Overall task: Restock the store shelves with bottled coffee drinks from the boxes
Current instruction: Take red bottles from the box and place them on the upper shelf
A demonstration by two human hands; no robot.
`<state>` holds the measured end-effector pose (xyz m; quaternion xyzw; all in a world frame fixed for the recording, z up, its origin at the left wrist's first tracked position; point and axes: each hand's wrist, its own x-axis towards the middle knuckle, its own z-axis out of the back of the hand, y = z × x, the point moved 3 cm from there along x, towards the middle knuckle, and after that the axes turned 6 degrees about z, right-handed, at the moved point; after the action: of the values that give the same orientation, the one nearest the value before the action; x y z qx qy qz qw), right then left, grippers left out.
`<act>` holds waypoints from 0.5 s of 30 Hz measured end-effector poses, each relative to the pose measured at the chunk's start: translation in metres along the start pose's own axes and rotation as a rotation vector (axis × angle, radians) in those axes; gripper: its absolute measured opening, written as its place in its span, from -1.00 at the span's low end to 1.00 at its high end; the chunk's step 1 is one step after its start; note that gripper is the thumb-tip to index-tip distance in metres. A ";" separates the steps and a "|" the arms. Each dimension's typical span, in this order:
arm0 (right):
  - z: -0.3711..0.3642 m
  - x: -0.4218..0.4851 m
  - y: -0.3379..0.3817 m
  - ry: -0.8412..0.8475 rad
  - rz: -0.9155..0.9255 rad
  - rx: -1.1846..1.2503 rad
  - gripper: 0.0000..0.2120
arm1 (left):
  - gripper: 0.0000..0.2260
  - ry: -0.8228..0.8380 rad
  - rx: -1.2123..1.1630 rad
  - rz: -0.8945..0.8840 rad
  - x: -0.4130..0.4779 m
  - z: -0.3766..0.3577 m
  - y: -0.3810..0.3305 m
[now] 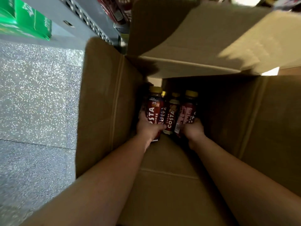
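Both my arms reach down into an open brown cardboard box [104,101]. Inside it are several dark red bottled coffee drinks with yellow caps. My left hand [147,126] grips the leftmost bottle [154,106] around its lower body. At the other end of the row, my right hand [193,129] grips the rightmost bottle [187,111]. Two more bottles [171,115] are squeezed between the held ones. The box's bottom around the bottles is dark and hard to read.
The box flaps stand open at the left, right [276,128] and far side [195,38]. A speckled grey floor [35,98] lies to the left. A grey shelf unit [84,18] with green packs [24,20] and red products [120,12] stands beyond the box.
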<state>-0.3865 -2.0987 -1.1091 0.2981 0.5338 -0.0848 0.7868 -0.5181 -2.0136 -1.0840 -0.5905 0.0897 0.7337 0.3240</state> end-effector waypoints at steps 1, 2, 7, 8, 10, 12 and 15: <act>0.005 -0.014 0.008 0.009 0.027 0.002 -0.76 | -0.23 0.027 -0.016 -0.011 -0.015 0.001 -0.004; 0.011 -0.028 0.015 0.018 0.045 -0.001 -0.76 | -0.23 0.058 -0.025 -0.029 -0.030 0.001 -0.010; 0.044 -0.100 0.056 -0.007 0.102 0.016 -0.50 | -0.27 0.133 -0.020 -0.135 -0.101 0.015 -0.048; 0.050 -0.114 0.065 -0.017 0.118 0.035 -0.51 | -0.28 0.133 -0.015 -0.154 -0.116 0.020 -0.057; 0.059 -0.141 0.081 -0.044 0.165 0.064 -0.54 | -0.29 0.113 -0.011 -0.183 -0.143 0.030 -0.073; 0.063 -0.168 0.096 -0.051 0.197 0.106 -0.56 | -0.27 0.096 -0.023 -0.202 -0.169 0.040 -0.086; 0.069 -0.211 0.119 -0.041 0.252 0.148 -0.62 | -0.37 0.088 -0.056 -0.242 -0.211 0.055 -0.103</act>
<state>-0.3657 -2.0799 -0.8587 0.4182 0.4684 -0.0304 0.7777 -0.4833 -1.9837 -0.8470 -0.6376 0.0115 0.6646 0.3894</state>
